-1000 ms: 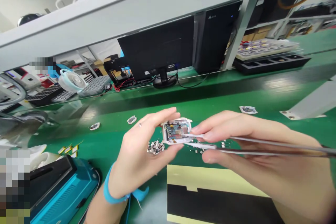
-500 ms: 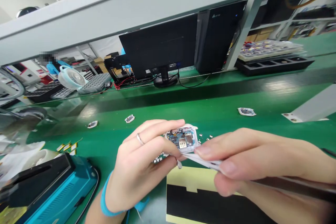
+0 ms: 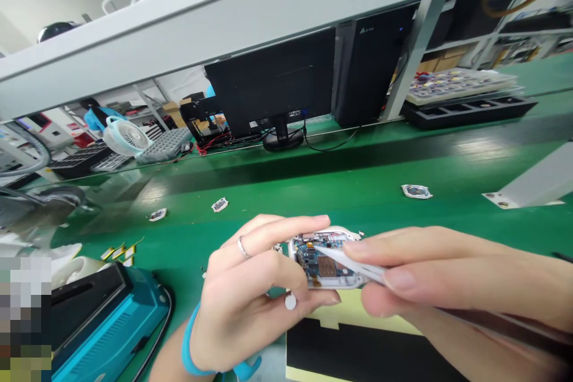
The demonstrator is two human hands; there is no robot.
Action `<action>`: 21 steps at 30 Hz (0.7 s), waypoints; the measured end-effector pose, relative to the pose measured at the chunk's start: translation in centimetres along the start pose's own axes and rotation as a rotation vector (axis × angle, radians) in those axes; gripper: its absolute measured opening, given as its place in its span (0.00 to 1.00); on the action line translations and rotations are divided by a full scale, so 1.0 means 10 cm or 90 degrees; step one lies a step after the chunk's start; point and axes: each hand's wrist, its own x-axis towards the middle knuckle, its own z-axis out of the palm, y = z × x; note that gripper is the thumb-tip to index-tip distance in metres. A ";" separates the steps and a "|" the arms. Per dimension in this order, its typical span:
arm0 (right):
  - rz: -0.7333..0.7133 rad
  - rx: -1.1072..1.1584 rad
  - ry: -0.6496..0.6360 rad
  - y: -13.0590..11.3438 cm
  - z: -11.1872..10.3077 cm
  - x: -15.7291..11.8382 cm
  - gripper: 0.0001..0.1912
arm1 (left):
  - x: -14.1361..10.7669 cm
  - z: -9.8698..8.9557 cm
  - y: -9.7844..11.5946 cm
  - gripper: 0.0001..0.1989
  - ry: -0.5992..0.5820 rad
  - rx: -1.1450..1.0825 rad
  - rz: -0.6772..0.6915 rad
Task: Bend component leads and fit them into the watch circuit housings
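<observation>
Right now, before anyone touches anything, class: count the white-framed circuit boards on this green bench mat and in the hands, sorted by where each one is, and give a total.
Loose white-framed circuit boards on the green bench mat: 3
White-framed circuit board in the left hand: 1
Total: 4

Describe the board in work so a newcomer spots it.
On the green workbench, find the person's left hand with the blue wrist strap. Held in its fingers is a small circuit board in a white frame. Unlike the similar boards loose on the bench, it has tweezers on it.
</observation>
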 end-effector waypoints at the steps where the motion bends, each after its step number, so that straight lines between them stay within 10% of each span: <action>1: -0.018 -0.003 -0.011 0.01 -0.01 0.01 0.04 | 0.00 0.00 0.00 0.09 0.001 -0.007 0.004; 15: -0.122 -0.077 -0.084 0.03 -0.12 0.02 0.14 | -0.05 -0.02 0.01 0.05 -0.058 -0.040 0.048; 21: -0.084 -0.035 0.051 -0.04 0.00 0.02 0.09 | -0.06 -0.01 0.01 0.04 -0.049 -0.042 0.049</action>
